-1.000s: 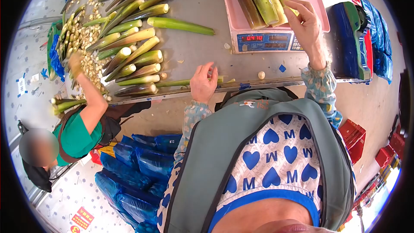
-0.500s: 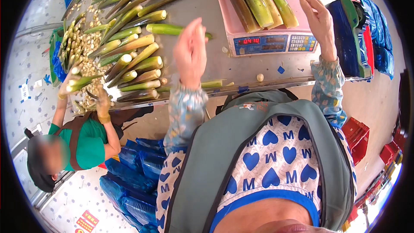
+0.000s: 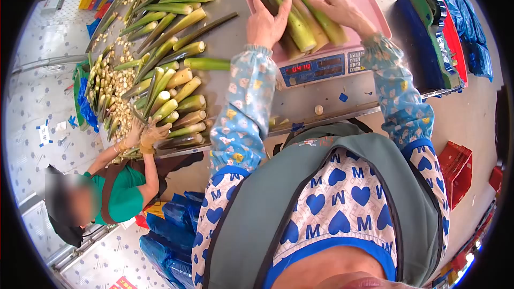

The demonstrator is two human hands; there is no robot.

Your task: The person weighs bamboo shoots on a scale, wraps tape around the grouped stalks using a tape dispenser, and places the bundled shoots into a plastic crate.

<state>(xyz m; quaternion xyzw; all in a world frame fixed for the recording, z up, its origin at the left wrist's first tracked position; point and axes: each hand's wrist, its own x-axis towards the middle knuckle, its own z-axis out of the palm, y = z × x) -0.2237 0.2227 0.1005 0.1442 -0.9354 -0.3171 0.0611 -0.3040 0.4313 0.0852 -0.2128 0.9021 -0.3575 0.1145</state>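
A bunch of thick green shoots [image 3: 301, 29] with pale cut ends lies on the pink tray [image 3: 369, 0] of a digital scale [image 3: 313, 70]. My left hand [image 3: 267, 24] cups the bunch's left side, thumb raised and fingers partly hidden. On the other side, my right hand [image 3: 345, 13] curls its fingers over the rightmost shoot. Between them, both hands hold the bunch, whose lower ends are blurred. Red digits glow on the scale's display.
More green shoots [image 3: 190, 75] and pale trimmings [image 3: 126, 93] cover the metal table's left part. A co-worker's gloved hands [image 3: 152, 134] handle shoots there. A dark blue and green machine [image 3: 425, 37] stands right of the scale. Blue bags [image 3: 171, 235] lie below.
Both hands have come in from beside the scale and taken hold of the bunch, which has shifted left on the tray. The co-worker's hands have moved to the right with shoots.
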